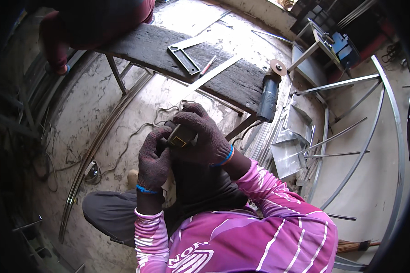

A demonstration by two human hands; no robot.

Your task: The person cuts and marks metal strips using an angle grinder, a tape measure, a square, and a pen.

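Left hand, dark knit glove with blue cuff: fingers curled closed around the lower end of a small dark tool with a yellow part. Right hand, same glove: wrapped over the tool's top, gripping it. Tool: held between both hands, above the person's lap, in front of the tabletop. On the tabletop: try square, red pencil, long metal strip, angle grinder hanging over the right edge. Floor: curved metal rails, cable.
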